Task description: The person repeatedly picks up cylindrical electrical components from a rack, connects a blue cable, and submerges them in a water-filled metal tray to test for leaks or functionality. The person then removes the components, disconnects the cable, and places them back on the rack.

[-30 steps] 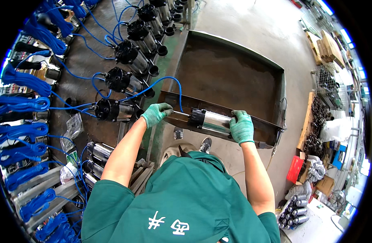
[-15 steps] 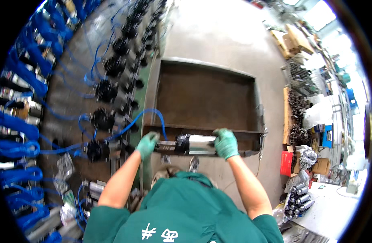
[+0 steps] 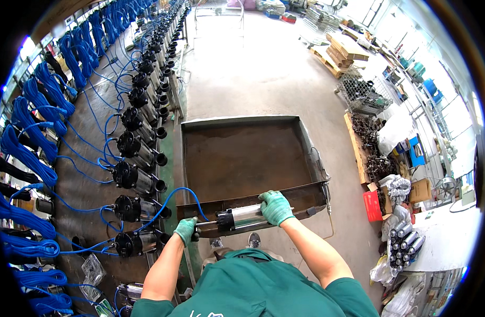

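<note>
Two gloved hands, left hand (image 3: pixel 186 230) and right hand (image 3: pixel 276 207), grasp steel pump (image 3: pixel 241 216), steadied level over tank's (image 3: pixel 306 198) near edge.

Along the left side a long row of dark pumps (image 3: pixel 138 149) with steel bodies lies side by side on a grimy bench, running away toward the far end of the hall. Blue cables (image 3: pixel 28 150) hang in coiled bundles on the wall beside them, and loose strands trail across the bench. The pale concrete floor (image 3: pixel 253 68) stretches ahead. On the right stand stacked wooden pallets (image 3: pixel 344 48), a wire mesh cage (image 3: pixel 363 91) with dark parts near it, a red crate (image 3: pixel 373 205), a cardboard box (image 3: pixel 422 188) and a cluster of silver cylinders (image 3: pixel 403 244) standing upright near the lower right.
</note>
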Demonstrator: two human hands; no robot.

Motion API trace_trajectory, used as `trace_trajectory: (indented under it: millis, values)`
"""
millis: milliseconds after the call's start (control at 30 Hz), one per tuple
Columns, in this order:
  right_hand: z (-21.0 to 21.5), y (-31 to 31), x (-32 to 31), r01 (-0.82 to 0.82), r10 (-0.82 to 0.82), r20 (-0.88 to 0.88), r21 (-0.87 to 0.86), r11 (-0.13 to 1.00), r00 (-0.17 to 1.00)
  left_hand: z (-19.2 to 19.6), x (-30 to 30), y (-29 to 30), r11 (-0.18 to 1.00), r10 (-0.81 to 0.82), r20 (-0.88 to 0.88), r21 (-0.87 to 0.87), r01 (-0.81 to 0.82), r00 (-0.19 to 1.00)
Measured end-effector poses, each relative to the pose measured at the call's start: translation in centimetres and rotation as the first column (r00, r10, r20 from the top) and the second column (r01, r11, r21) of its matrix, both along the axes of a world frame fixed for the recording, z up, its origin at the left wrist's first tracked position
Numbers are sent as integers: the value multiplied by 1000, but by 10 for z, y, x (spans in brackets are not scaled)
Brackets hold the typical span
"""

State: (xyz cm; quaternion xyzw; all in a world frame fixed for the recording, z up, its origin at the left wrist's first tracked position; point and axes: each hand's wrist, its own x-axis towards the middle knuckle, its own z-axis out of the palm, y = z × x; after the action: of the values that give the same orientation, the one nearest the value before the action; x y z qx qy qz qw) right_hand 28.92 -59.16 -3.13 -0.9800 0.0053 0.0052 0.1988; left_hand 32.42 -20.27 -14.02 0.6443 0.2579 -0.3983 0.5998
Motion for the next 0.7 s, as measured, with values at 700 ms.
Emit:
trace_trajectory:
  millis: [700]
  values:
    - [-4, -1, -2, -34, 28, 110, 50, 998, 994, 20, -13, 0, 983, -185, 654, 137, 126, 734]
